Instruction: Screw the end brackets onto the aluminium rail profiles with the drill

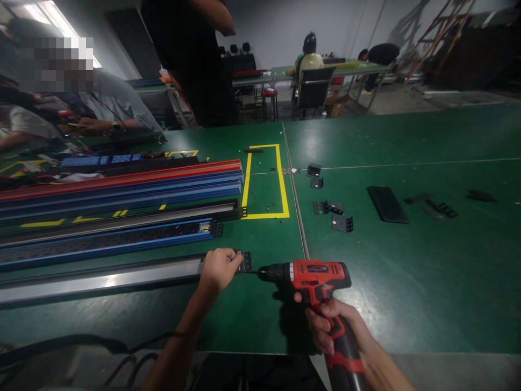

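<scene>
The right hand (337,326) is wrapping its fingers around the red drill's (319,274) grip. Left of the drill, the silver bar (109,281) is lying on the green table (439,304); the left hand (220,269) is clasping its end, partly hiding the end bracket (247,260). Loose black brackets (342,224) are lying beyond the drill, blue strips (163,237) beyond-left; farther off, a dark-clothed person (191,60) is standing.

Gripping a red-and-black cordless drill (319,275) in the right hand (353,316), aiming its bit (251,271) at a black bracket (247,261) (held by the left hand (220,267)) at a silver-faced rail's (109,281) end
</scene>
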